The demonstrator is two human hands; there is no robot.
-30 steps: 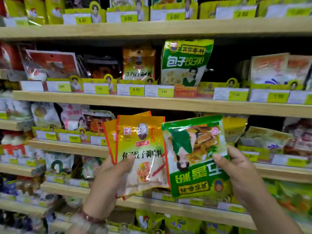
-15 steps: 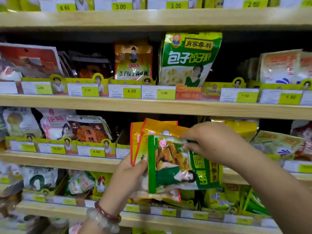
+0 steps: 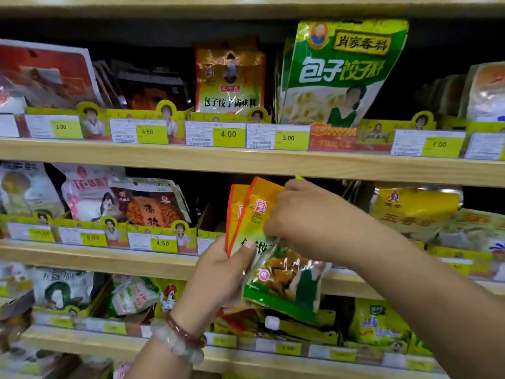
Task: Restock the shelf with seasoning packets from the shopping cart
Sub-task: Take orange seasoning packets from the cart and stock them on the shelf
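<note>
Here the left hand [image 3: 218,272] grips yellow packets [image 3: 254,214] mid-frame; the right hand [image 3: 306,217] pinches the green packet [image 3: 287,283] (best slid out squarely).

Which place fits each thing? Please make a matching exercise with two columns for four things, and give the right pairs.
Things:
1. yellow packets
2. green packet
3. big green bag
4. bead bracelets

Places:
A. on the left wrist
B. standing on the upper shelf, above the 3.00 tag
C. fanned in the left hand
D. hanging below the right hand

Pairs: 1-C, 2-D, 3-B, 4-A
</note>
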